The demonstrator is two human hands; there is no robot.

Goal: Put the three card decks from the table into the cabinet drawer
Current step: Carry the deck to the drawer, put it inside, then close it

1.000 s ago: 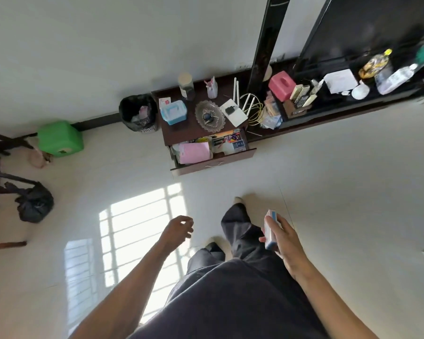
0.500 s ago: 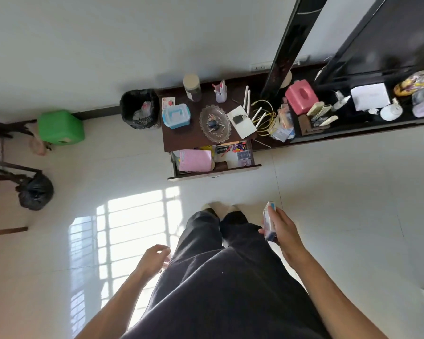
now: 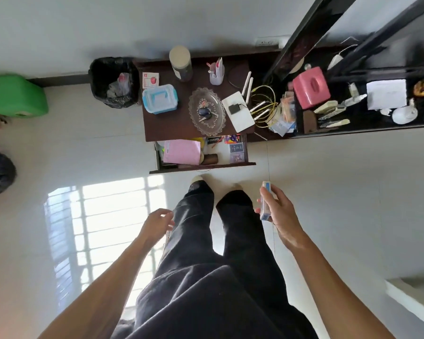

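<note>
My right hand (image 3: 278, 212) grips a card deck (image 3: 265, 201), a white and blue box held on edge, over the floor just right of my legs. The cabinet drawer (image 3: 203, 165) stands pulled out straight ahead of my feet. Inside it at the right lie two card decks (image 3: 236, 148) (image 3: 237, 158) with dark purple faces, next to a pink packet (image 3: 181, 152). My left hand (image 3: 157, 222) hangs beside my left leg, fingers loosely apart, holding nothing.
The brown cabinet top (image 3: 167, 121) carries a glass dish (image 3: 206, 111), a blue-lidded box (image 3: 160, 99), a jar (image 3: 181, 62) and a router (image 3: 238, 110). A black waste bin (image 3: 113, 81) stands left of it, a green stool (image 3: 14, 95) further left. A low dark shelf (image 3: 353, 126) runs right.
I have walked closer to the cabinet, so the open drawer is now just ahead of my feet. My right hand keeps the deck; my left hand swung back and forward beside my leg.
</note>
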